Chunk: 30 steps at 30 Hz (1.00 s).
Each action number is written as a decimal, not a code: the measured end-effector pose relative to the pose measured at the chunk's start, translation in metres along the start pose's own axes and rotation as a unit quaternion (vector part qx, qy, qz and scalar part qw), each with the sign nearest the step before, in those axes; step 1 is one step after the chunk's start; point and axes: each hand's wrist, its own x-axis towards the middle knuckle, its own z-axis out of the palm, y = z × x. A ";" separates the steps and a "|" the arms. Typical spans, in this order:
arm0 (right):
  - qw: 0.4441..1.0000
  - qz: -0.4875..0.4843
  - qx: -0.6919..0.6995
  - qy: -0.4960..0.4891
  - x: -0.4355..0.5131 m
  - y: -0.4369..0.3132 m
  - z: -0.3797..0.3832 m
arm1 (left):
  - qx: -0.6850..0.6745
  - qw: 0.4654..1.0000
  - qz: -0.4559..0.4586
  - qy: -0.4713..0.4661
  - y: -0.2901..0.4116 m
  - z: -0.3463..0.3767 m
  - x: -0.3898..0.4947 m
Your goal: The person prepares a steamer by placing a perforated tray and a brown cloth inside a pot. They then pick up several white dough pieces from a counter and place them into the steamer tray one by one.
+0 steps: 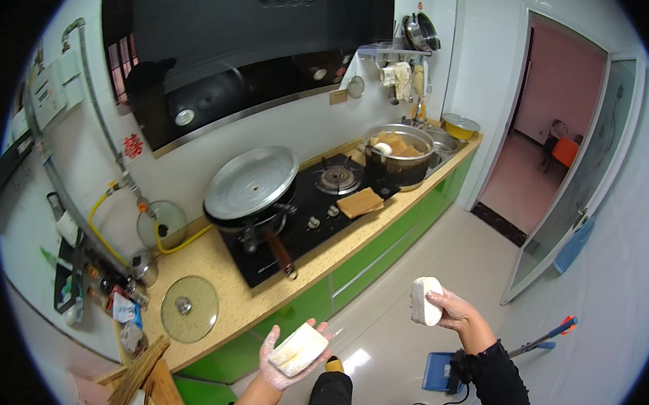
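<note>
On the upturned palm of my left hand (289, 354) lies a pale, block-shaped piece of food (299, 349), perhaps dough, with a crease along it; the fingers are spread beneath it. My right hand (451, 311) grips a similar rounded white block (426, 301) upright, over the tiled floor. White powder coats both hands. Beyond them, a large metal lid (253, 182) covers a pan on the left burner. A deep metal pot (398, 165), holding brown material and a white item, stands at the right end of the black gas hob (307, 223).
A glass lid (189, 309) lies on the speckled countertop (231, 302). Folded brown cloths or pads (360, 202) rest on the hob's front edge. A blue dustpan (439, 371) stands near my right arm. The glazed door (585, 161) is open at the right.
</note>
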 end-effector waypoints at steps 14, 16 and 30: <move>0.987 -0.033 0.063 0.145 0.079 -0.165 -0.172 | -0.029 0.985 -0.170 -0.010 0.007 0.058 0.343; 0.987 -0.034 0.048 0.147 0.101 -0.189 -0.196 | 0.021 0.989 -0.149 0.000 0.006 0.069 0.382; 0.996 0.039 -0.073 -0.011 0.314 -0.408 -0.299 | -0.024 0.999 0.046 0.000 0.002 0.117 0.590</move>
